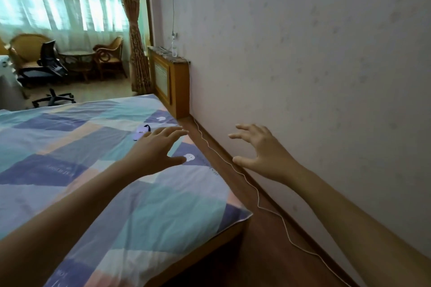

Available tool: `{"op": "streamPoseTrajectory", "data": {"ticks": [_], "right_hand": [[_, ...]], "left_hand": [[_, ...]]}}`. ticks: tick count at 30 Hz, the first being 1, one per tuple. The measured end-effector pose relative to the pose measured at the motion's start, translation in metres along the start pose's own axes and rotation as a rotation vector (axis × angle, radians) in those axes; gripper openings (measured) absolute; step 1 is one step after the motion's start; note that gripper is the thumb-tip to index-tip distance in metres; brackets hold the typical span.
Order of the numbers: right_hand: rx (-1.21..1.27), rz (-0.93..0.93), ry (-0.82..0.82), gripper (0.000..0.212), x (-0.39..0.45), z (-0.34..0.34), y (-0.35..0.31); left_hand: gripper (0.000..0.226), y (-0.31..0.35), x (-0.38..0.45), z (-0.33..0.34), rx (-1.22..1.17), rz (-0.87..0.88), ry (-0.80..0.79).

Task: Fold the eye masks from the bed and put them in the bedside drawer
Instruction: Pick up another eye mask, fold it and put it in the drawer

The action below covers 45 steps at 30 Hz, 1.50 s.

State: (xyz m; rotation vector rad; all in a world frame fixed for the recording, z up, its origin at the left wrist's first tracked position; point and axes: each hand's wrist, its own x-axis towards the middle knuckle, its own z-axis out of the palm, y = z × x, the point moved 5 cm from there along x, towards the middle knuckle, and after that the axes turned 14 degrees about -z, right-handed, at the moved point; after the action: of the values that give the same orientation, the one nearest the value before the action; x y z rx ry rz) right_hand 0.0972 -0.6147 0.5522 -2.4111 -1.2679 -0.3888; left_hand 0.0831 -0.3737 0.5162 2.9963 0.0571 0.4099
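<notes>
A pale lilac eye mask (142,131) with a black strap lies on the patchwork bed cover (93,147), near the bed's right edge. My left hand (158,147) hovers just in front of it, fingers spread and holding nothing; its fingertips hide part of the mask. My right hand (261,149) is out over the gap between bed and wall, fingers apart and empty. No bedside drawer is in view.
A wooden radiator cabinet (172,84) stands against the wall beyond the bed. A white cord (251,189) runs along the wooden floor strip by the wall. Far left are wicker chairs (109,56), a small round table and an overturned office chair (51,65).
</notes>
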Motion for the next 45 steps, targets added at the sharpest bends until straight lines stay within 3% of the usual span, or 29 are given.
{"op": "streamPoseTrajectory", "data": {"ticks": [6, 13, 21, 25, 30, 36, 45], "right_hand": [[-0.014, -0.026, -0.107, 0.055, 0.058, -0.006, 0.124], [-0.034, -0.111, -0.102, 0.062, 0.124, -0.001, 0.276], [0.069, -0.336, -0.162, 0.066, 0.233, 0.057, 0.423], [0.098, -0.506, -0.184, 0.077, 0.300, 0.079, 0.463], [0.119, -0.675, -0.253, 0.076, 0.384, 0.127, 0.494], [0.163, -0.809, -0.351, 0.074, 0.490, 0.201, 0.521], [0.115, -0.964, -0.525, 0.083, 0.648, 0.300, 0.552]], "left_hand": [[0.069, 0.040, 0.127, 0.047, 0.009, -0.034, 0.018], [0.074, 0.065, 0.243, 0.107, 0.116, -0.141, -0.003], [0.081, 0.069, 0.348, 0.162, 0.178, -0.449, 0.036], [0.089, 0.068, 0.398, 0.172, 0.170, -0.633, 0.101], [0.093, 0.042, 0.446, 0.192, 0.212, -0.802, 0.104], [0.094, -0.033, 0.503, 0.234, 0.195, -1.012, 0.116], [0.092, -0.148, 0.614, 0.291, 0.135, -1.234, 0.000]]}}
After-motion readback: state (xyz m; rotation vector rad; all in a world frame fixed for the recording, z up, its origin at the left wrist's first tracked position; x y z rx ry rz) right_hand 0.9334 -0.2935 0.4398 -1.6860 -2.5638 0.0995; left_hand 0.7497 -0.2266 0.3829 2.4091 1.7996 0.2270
